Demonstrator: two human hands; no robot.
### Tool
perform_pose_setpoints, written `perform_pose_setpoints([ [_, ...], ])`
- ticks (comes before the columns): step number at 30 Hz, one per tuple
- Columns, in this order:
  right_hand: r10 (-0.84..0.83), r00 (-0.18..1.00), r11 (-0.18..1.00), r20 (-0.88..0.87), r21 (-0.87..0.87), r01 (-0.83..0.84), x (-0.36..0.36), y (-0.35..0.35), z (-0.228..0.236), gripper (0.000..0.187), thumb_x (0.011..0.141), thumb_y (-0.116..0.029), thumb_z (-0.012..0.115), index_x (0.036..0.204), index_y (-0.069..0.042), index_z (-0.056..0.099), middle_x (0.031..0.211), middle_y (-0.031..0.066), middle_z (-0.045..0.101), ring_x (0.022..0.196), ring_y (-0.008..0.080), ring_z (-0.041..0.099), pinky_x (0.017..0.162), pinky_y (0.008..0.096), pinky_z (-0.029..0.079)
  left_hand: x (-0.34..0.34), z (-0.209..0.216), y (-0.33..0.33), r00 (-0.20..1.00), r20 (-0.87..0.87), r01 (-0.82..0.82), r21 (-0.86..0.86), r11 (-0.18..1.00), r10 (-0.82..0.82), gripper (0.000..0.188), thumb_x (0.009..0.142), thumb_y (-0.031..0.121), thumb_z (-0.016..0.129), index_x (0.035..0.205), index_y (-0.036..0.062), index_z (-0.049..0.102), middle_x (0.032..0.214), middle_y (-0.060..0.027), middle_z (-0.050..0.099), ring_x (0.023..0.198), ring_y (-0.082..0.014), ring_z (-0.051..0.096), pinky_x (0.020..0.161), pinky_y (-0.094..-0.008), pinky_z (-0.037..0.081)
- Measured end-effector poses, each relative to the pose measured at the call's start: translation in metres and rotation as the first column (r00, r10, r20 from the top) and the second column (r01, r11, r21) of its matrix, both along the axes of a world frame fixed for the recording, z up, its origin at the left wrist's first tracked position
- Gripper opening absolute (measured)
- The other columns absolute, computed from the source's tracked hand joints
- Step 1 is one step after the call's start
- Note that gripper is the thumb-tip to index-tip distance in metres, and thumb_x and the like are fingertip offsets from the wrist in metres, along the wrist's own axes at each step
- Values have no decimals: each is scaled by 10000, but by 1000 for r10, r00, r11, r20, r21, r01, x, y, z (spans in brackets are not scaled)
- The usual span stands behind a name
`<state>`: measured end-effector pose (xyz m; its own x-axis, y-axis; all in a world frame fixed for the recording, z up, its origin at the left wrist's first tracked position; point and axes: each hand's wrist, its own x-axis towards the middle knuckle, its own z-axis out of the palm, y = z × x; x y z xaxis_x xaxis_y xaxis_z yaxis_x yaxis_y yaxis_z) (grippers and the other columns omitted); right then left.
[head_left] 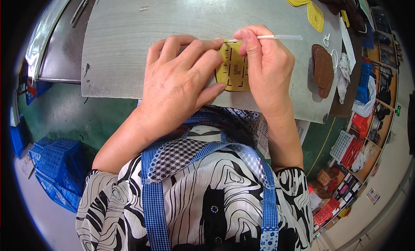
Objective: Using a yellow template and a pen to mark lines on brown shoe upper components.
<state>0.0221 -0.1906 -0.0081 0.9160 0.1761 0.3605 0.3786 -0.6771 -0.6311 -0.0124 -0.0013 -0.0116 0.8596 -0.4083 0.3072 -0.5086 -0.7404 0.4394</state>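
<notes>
A yellow flat template [235,73] with rounded ends, slots and dark markings lies on the grey board [121,47] in front of me. My left hand [179,71] rests over its left side, fingers spread, with fingertips at the upper left edge and the thumb lower down. A thin dark edge shows along the template's left rim; what lies beneath is mostly hidden. In my right hand [269,63] is a slim white pen refill [281,37] with a clear end, pinched between thumb and fingers. Its tip is at the template's top edge, partly covered by my fingers.
Brown shaped pieces [322,71] lie stacked at the board's right, beside white string [334,58] and a crumpled cloth [343,76]. More yellow templates [315,16] are at the far right. Blue plastic crates [60,164] stand on the floor at left; shelves [367,134] run along the right.
</notes>
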Motion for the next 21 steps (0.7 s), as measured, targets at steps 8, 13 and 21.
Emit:
perform_pose_setpoints([
  [8, -195, 979, 980, -60, -43, 192, -28, -22, 7, 183, 1057, -151, 572, 950, -47, 679, 724, 86, 658, 668, 245, 663, 622, 372, 496, -2, 2, 0, 1000, 7, 11, 85, 996, -11, 427, 816, 316, 800, 1230, 242, 727, 1356, 49, 636, 1211, -257, 542, 1056, -445, 391],
  [13, -215, 970, 976, -109, -59, 210, -63, -27, 9, 216, 1065, -137, 556, 949, -30, 703, 727, 104, 650, 673, 237, 650, 626, 362, 486, -2, 2, 0, 1000, -4, 10, 82, 997, -10, 420, 808, 309, 804, 1215, 237, 731, 1356, 46, 636, 1217, -260, 540, 1057, -450, 392],
  [21, -47, 998, 977, -38, 207, 54, -31, -12, 10, 173, 1021, -130, 636, 937, 7, 702, 830, 129, 675, 708, 296, 641, 674, 378, 502, 1, 4, 0, 1000, -24, 12, 39, 999, -11, 510, 801, 302, 796, 1265, 147, 651, 1371, 21, 638, 1224, -274, 540, 1077, -446, 377],
])
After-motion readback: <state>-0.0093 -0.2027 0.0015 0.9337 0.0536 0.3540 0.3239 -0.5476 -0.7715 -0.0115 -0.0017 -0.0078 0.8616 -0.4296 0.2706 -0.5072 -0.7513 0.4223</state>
